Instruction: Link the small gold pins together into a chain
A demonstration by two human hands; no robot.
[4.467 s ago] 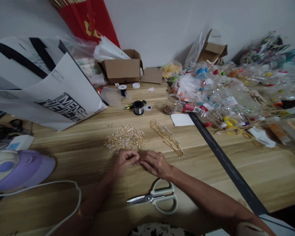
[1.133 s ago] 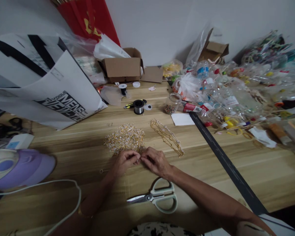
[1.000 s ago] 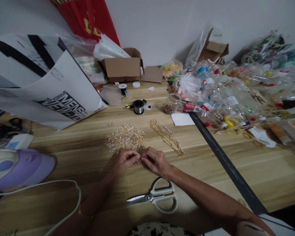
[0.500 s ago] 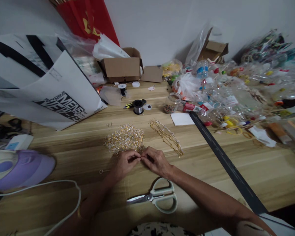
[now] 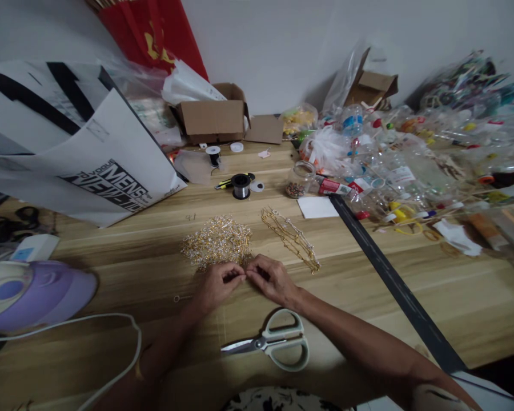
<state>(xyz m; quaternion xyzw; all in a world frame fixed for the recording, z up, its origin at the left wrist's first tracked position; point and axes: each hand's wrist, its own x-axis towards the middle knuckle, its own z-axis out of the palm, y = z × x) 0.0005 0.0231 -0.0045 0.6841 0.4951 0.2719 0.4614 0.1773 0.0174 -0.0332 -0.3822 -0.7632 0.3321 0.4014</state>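
My left hand (image 5: 220, 283) and my right hand (image 5: 272, 279) meet fingertip to fingertip over the table, both pinched closed. Whatever lies between the fingertips is too small to make out. Right behind them spreads a pile of gold and clear beaded pieces (image 5: 217, 240). Several gold beaded chains (image 5: 292, 240) lie stretched out to the right of the pile. Closer to my body, below the hands, rest scissors (image 5: 285, 341) with pale handles, blades pointing left. A small ring (image 5: 177, 298) sits on the wood left of my left hand.
Wire spools (image 5: 240, 186) and a glass jar of beads (image 5: 300, 181) stand farther back. A black strip (image 5: 394, 274) crosses the table at right, beside heaped plastic bottles (image 5: 394, 160). On the left are a white bag (image 5: 107, 171), a purple device (image 5: 47, 291) and a white cable (image 5: 124, 317).
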